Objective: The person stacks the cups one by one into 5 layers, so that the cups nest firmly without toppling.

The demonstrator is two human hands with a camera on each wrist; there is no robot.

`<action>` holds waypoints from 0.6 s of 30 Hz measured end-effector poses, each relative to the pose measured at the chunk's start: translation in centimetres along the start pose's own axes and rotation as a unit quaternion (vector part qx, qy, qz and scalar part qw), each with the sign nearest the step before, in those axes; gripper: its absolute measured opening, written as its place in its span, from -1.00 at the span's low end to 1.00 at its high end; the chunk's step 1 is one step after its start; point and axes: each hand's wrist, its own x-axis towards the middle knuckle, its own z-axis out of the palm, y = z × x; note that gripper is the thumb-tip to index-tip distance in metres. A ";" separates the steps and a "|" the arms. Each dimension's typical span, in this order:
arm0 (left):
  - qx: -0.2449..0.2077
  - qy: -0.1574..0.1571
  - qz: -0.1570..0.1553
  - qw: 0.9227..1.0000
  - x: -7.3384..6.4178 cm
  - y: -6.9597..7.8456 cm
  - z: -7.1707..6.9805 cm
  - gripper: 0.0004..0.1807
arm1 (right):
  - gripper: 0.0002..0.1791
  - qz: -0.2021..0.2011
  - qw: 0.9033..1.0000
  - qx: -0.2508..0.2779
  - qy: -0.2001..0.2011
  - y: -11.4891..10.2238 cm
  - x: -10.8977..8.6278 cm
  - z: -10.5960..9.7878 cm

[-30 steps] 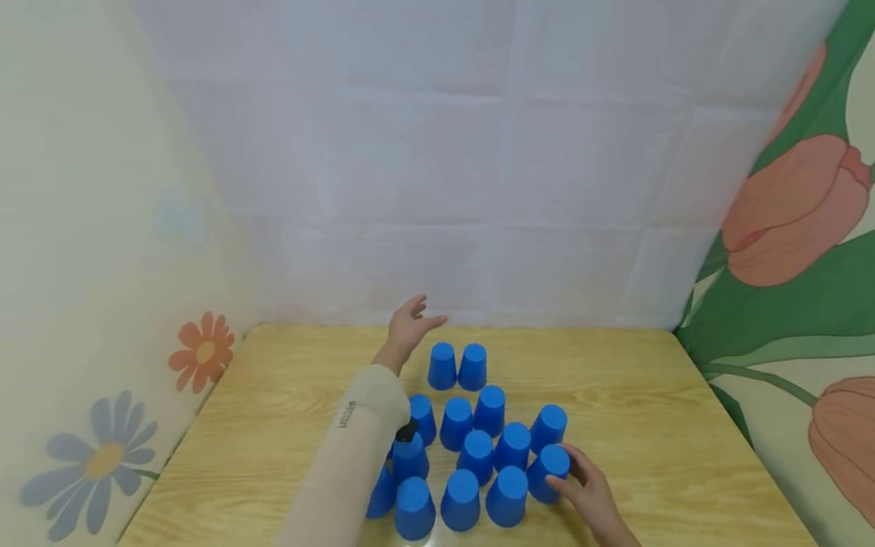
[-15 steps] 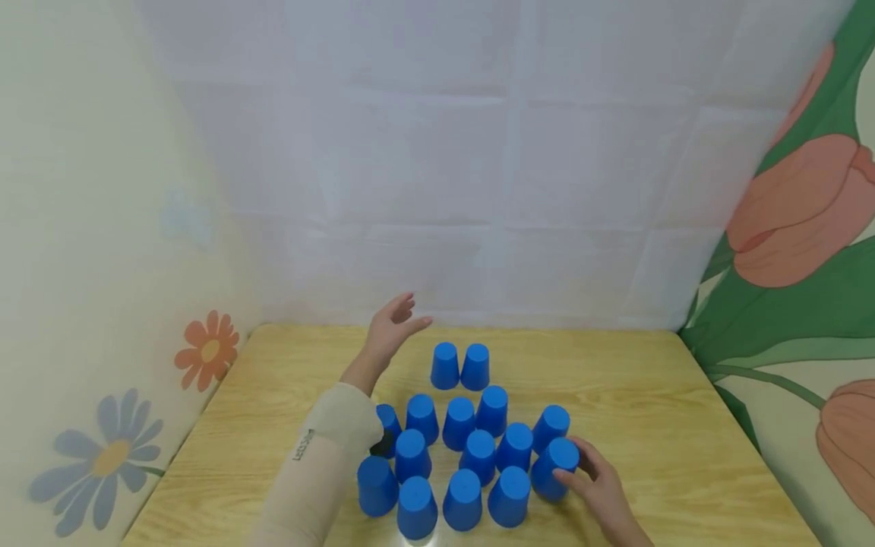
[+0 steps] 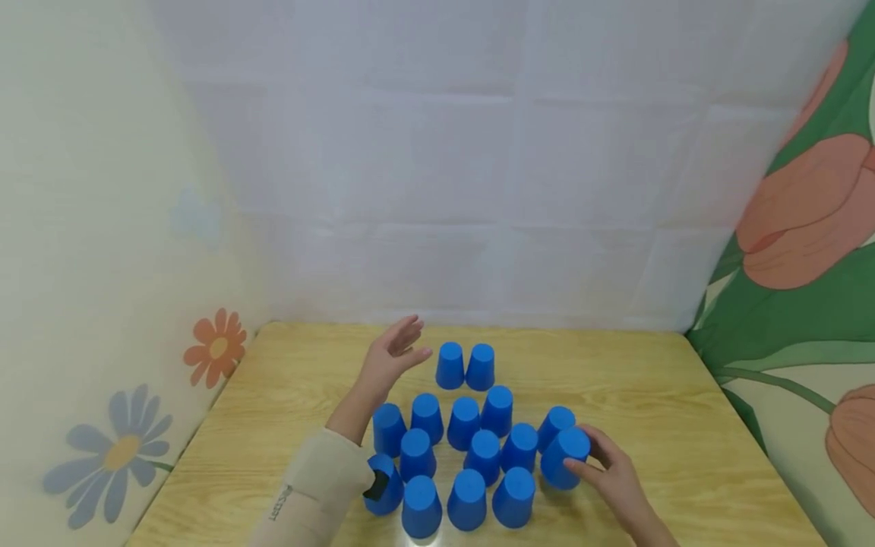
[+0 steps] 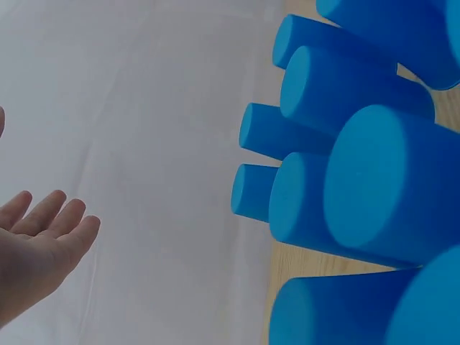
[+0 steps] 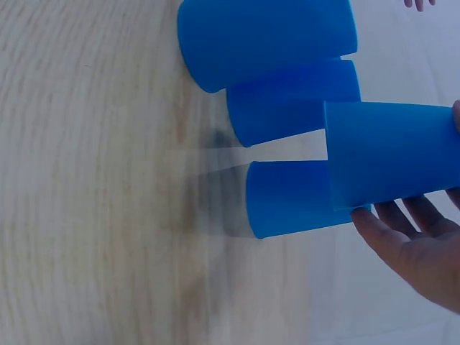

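Observation:
My right hand (image 3: 611, 475) grips a blue plastic cup (image 3: 564, 458) at the right of the group, its closed base up. In the right wrist view the held cup (image 5: 395, 153) hangs above the wooden surface, overlapping another upside-down cup (image 5: 291, 199) behind it. My left hand (image 3: 388, 361) is raised with loosely extended fingers, holding nothing, left of two upside-down cups (image 3: 450, 366) at the back. The left wrist view shows that hand (image 4: 43, 244) apart from the cups, palm visible. Several more upside-down blue cups (image 3: 468, 499) stand in rows between the arms.
A wooden table (image 3: 690, 456) bears all the cups. Behind it hangs a white cloth (image 3: 478, 167). Walls with painted flowers flank it on the left and right. The left sleeve (image 3: 311, 486) overlaps the leftmost cups, with a black band at its cuff.
The right hand has lifted its cup up and slightly right, off the table. The left hand has drawn left from above the back cups and lowered a little.

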 end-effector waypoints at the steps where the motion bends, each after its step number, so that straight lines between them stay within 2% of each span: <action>1: 0.001 -0.003 0.001 1.000 -0.3 -0.1 0.0 -0.30 | -0.41 -0.005 1.000 -0.001 0.002 -0.1 0.0 -0.1; 8: 0.011 -0.009 -0.003 1.000 -2.4 -1.0 0.1 -0.31 | -0.39 -0.024 1.000 0.001 0.000 -1.6 0.5 -0.7; 13: 0.009 -0.015 -0.008 1.000 -4.1 -1.3 0.3 -0.34 | -0.42 -0.052 0.998 0.028 -0.010 -2.7 0.9 -1.2; 17: 0.005 -0.021 -0.023 1.000 -5.6 -1.5 0.6 -0.38 | -0.43 -0.085 0.996 0.028 -0.013 -3.3 1.6 -1.5; 18: 0.002 -0.023 -0.026 0.999 -5.8 -2.0 0.6 -0.38 | -0.43 -0.092 0.995 0.026 -0.012 -3.5 1.8 -1.6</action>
